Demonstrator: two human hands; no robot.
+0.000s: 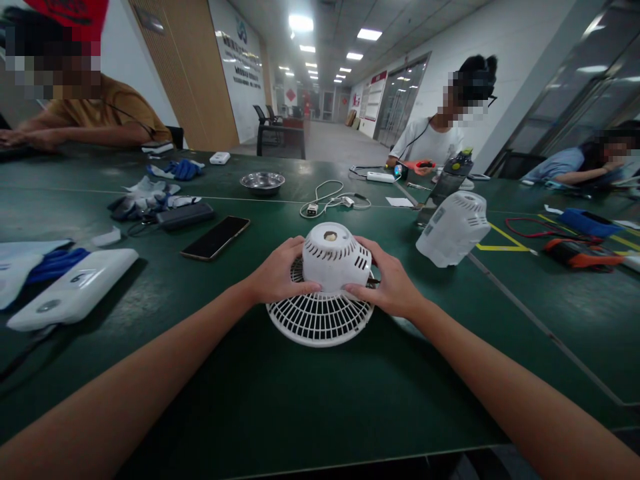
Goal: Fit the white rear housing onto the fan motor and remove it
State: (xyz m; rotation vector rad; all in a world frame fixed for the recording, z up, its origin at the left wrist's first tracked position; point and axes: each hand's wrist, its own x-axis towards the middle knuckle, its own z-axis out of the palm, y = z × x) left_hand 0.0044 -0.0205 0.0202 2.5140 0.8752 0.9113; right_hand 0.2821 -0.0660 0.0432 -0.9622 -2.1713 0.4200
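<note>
In front of me a white fan motor housing [336, 263] with vent slots sits over a round white fan grille [320, 323], which lies on the green table [320, 407]. My left hand [283, 273] wraps round the housing's left side, its thumb along the lower front. Around the right side curls my right hand [393, 280], thumb also pressed to the front. A small dark part pokes out between the housing and my right palm. The grille's far part is hidden behind the housing and hands.
Left are a phone [216, 238], a white power bank [75, 288] and gloves [143, 200]. Ahead are a metal bowl [263, 183] and a white cable [325, 200]. To the right stand another white housing [454, 229], a bottle [447, 180] and an orange multimeter [583, 253]. Several people sit around.
</note>
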